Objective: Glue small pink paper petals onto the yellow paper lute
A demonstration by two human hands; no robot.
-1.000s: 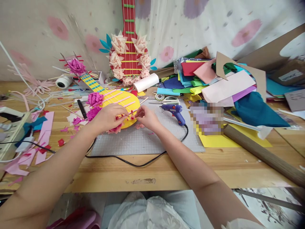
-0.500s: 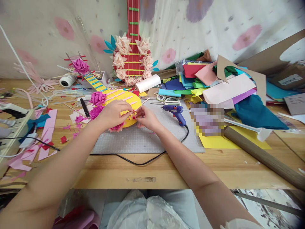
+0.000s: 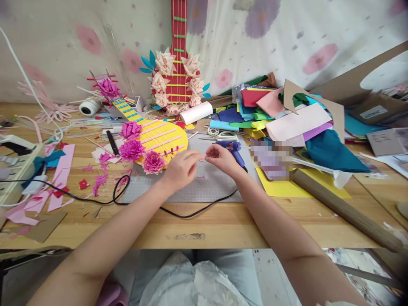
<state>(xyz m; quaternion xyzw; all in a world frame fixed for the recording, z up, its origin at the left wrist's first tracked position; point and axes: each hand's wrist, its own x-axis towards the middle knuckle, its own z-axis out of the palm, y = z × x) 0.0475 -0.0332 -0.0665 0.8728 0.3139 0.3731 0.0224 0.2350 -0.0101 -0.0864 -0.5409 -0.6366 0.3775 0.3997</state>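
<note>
My left hand is over the grey cutting mat, at the lower right edge of a yellow paper guitar. Its fingers are drawn together; anything between them is hidden. Facing it, my right hand has thumb and fingers pinched, and I cannot make out what they hold. A blue glue gun lies just behind the right hand, partly covered by it. Magenta paper flowers line the guitar's left edge, and a pink-and-gold flower sits at its bottom. Small red pieces sit on its pink strips.
A red paper guitar with pale flowers leans at the back. Coloured paper is heaped on the right, near a brown cardboard tube. Scissors lie behind the mat. A black cord crosses the front; pink scraps litter the left.
Both hands have moved off the yellow guitar, right and slightly down, over the mat. The red pieces and pink-and-gold flower show more clearly. The glue gun is now partly behind the right hand.
</note>
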